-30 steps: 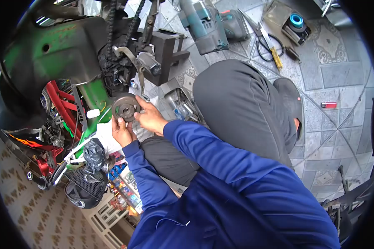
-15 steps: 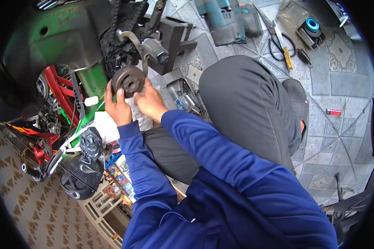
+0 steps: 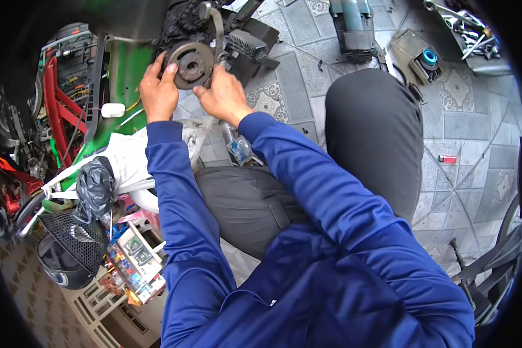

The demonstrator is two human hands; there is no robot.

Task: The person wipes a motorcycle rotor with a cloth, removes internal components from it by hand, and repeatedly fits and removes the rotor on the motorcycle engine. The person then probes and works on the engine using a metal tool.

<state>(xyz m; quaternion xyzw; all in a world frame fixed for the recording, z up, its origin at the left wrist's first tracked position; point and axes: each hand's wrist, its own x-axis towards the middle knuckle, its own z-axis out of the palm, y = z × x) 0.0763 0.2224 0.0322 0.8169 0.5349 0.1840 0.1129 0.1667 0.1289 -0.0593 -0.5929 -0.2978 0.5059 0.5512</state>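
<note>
A dark, round metal flywheel (image 3: 190, 65) with curved slots and a central hub is held up against the engine parts of a green-bodied motorbike (image 3: 127, 75). My left hand (image 3: 158, 95) grips its left rim, thumb on the face and fingers along the edge. On the lower right rim, my right hand (image 3: 226, 97) holds it, with some fingers hidden behind. Close beside the right fingers hangs a curved metal lever (image 3: 217, 32), with a ribbed black footpeg (image 3: 246, 43) to its right. Whether the flywheel is seated on a shaft, I cannot tell.
Below my right wrist lie small parts in plastic (image 3: 239, 148). A teal power tool (image 3: 352, 29), an open case with a blue ring (image 3: 429, 57), a tray of wrenches (image 3: 470, 32) and a red lighter (image 3: 447, 159) are on the tiles. A black helmet (image 3: 64, 261) sits lower left.
My view has shifted, and both hands have carried the flywheel forward, nearer the engine. Its slotted face now turns more toward me. Both hands keep their hold.
</note>
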